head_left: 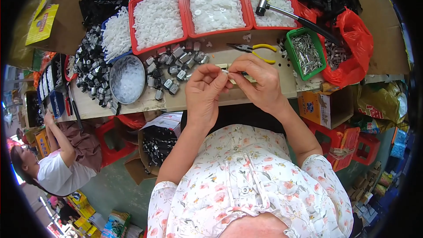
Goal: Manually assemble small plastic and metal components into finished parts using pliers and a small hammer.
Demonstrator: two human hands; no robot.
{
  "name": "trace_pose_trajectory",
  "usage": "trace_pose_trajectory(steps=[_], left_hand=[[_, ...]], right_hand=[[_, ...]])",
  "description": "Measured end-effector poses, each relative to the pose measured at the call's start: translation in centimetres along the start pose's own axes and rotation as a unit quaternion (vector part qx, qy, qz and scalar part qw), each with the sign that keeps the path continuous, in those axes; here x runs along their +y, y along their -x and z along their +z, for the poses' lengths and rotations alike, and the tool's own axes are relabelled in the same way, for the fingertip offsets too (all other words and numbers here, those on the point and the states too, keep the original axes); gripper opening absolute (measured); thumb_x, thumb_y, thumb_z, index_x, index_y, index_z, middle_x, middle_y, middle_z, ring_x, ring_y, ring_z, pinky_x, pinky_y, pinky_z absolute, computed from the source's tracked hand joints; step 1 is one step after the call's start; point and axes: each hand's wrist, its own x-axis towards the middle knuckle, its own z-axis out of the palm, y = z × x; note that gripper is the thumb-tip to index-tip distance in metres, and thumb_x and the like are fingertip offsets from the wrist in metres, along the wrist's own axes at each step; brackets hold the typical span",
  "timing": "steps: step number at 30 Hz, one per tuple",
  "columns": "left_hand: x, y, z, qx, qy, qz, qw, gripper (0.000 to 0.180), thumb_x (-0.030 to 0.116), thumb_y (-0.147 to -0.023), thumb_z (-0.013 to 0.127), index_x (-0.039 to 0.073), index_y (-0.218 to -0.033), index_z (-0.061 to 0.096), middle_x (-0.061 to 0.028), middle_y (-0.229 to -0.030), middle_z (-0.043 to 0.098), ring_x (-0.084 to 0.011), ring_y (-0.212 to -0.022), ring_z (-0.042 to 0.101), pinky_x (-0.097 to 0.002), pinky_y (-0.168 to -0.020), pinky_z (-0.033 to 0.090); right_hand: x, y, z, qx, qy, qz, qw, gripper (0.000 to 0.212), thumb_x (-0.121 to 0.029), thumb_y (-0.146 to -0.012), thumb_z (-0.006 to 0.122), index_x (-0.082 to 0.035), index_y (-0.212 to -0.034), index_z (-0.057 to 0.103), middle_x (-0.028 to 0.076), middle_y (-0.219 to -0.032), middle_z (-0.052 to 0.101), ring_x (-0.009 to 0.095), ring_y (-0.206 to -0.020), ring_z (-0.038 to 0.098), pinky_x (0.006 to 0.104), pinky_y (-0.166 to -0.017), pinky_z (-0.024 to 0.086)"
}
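Note:
My left hand (203, 90) and my right hand (260, 81) meet over the near edge of the workbench. Both are closed in a pinch, fingertips together at a small white part (225, 71). Fingers cover most of it, so its exact kind is hidden. Just beyond my right hand lie pliers (260, 52) with yellow handles. Left of my hands is a loose heap of small grey and black motors (176, 64). A round metal bowl (142, 79) holding translucent white pieces stands beside that heap.
Red trays (185, 11) of small white plastic parts line the back. A hammer (282, 12) rests across the right one. A green basket (325, 64) of metal pins and a red plastic bag (357, 39) stand at right. Another person (66, 163) works at far left.

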Motion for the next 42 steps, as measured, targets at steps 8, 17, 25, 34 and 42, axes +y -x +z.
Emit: trace_pose_trajectory(steps=[8, 17, 25, 34, 42], left_hand=[[0.5, -0.4, -1.5, -0.062, -0.261, 0.076, 0.960, 0.029, 0.004, -0.088, 0.077, -0.001, -0.115, 0.070, -0.0055, -0.104, 0.067, -0.0097, -0.084, 0.065, -0.0233, -0.074, 0.053], [0.6, -0.5, -3.4, -0.074, -0.608, 0.355, 0.706, 0.036, 0.008, -0.075, 0.083, 0.002, -0.109, 0.072, -0.0119, -0.103, 0.063, -0.0282, -0.091, 0.062, -0.0359, -0.075, 0.052], [-0.1, -0.6, -4.2, -0.126, -0.656, 0.394, 0.632, 0.036, 0.008, -0.074, 0.081, 0.003, -0.108, 0.070, -0.0132, -0.111, 0.060, -0.0349, -0.105, 0.059, -0.0440, -0.086, 0.052], [-0.2, -1.1, -4.0, -0.142, -0.688, 0.422, 0.573, 0.035, 0.008, -0.075, 0.080, -0.001, -0.107, 0.067, -0.0126, -0.111, 0.060, -0.0333, -0.104, 0.059, -0.0424, -0.084, 0.052], [1.5, -1.2, -2.3, -0.169, -0.707, 0.359, 0.585, 0.027, 0.011, -0.078, 0.078, 0.001, -0.101, 0.070, -0.0107, -0.100, 0.061, -0.0293, -0.095, 0.060, -0.0384, -0.077, 0.051]], right_hand=[[1.0, 0.3, -0.5, -0.081, -0.018, 0.010, 0.996, 0.016, 0.006, -0.083, 0.071, 0.001, -0.097, 0.066, 0.012, -0.096, 0.064, 0.027, -0.086, 0.066, 0.0337, -0.074, 0.053], [3.5, 0.5, 0.3, -0.130, 0.070, 0.001, 0.989, 0.016, 0.002, -0.081, 0.071, 0.000, -0.096, 0.065, 0.013, -0.103, 0.058, 0.029, -0.093, 0.061, 0.0374, -0.080, 0.050], [3.6, -0.1, 0.3, -0.154, 0.095, -0.008, 0.983, 0.015, 0.001, -0.081, 0.070, -0.001, -0.095, 0.064, 0.013, -0.104, 0.057, 0.031, -0.094, 0.060, 0.0388, -0.080, 0.049], [3.7, -0.4, 0.2, -0.157, 0.076, 0.009, 0.985, 0.017, 0.001, -0.080, 0.071, -0.001, -0.095, 0.062, 0.012, -0.104, 0.058, 0.032, -0.094, 0.060, 0.0391, -0.080, 0.049], [3.3, -0.1, -5.3, -0.040, 0.137, 0.046, 0.989, 0.014, 0.002, -0.084, 0.069, -0.001, -0.097, 0.066, 0.012, -0.105, 0.063, 0.028, -0.092, 0.064, 0.0353, -0.081, 0.050]])
